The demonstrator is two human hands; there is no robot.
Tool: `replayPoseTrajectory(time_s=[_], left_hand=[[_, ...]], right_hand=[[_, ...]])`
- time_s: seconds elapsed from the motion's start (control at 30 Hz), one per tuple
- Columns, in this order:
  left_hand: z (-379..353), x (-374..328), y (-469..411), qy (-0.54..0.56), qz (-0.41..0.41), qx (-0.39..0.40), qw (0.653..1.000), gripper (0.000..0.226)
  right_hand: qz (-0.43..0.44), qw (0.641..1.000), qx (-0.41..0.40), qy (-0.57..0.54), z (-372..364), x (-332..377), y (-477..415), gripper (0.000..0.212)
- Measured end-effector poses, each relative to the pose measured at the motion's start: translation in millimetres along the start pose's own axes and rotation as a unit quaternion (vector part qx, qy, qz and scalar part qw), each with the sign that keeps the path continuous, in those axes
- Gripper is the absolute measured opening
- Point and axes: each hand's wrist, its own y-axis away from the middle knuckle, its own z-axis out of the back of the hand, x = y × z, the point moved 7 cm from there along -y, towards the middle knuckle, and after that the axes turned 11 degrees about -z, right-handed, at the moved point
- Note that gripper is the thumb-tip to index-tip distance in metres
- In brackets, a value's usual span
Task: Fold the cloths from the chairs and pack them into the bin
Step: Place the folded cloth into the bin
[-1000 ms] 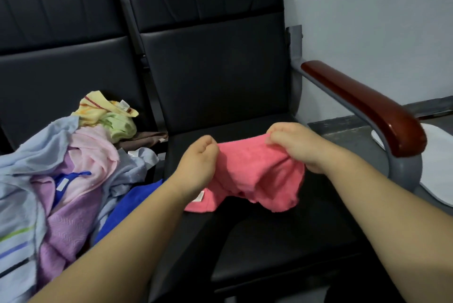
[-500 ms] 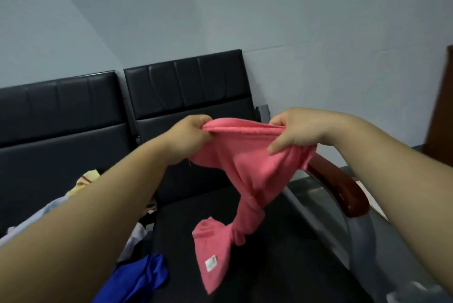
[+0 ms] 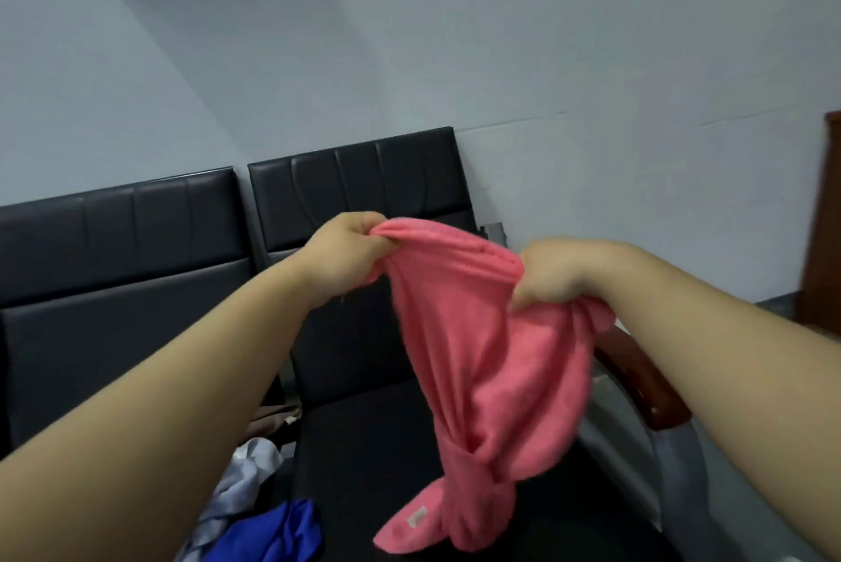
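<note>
Left hand [image 3: 346,254] and right hand [image 3: 553,277] each grip top edge of pink cloth [image 3: 482,379], fingers curled tight into fabric. Cloth hangs twisted above black chair seat [image 3: 364,447], lower end possibly touching it. Blue cloth [image 3: 277,532] and grey cloth [image 3: 245,479] lie at seat's left. Wooden armrest [image 3: 646,388] at right.

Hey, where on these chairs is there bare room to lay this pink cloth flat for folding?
The black seat of the right-hand chair is bare between its backrest, the wooden armrest and the hanging pink cloth. It is crowded at the seat's left edge, where a blue cloth and a pale cloth spill over.
</note>
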Motion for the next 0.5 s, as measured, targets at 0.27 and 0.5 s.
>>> replayPoseTrajectory(time_s=[0.27, 0.5], left_hand=[[-8, 7, 17, 0.353, 0.112, -0.138, 0.919, 0.021], [-26, 25, 30, -0.186, 0.071, 0.156, 0.968, 0.016]], right_hand=[[0.030, 0.971, 0.159, -0.179, -15, 7, 6, 0.026], [0.062, 0.937, 0.017, -0.343, 16, 14, -2, 0.008]])
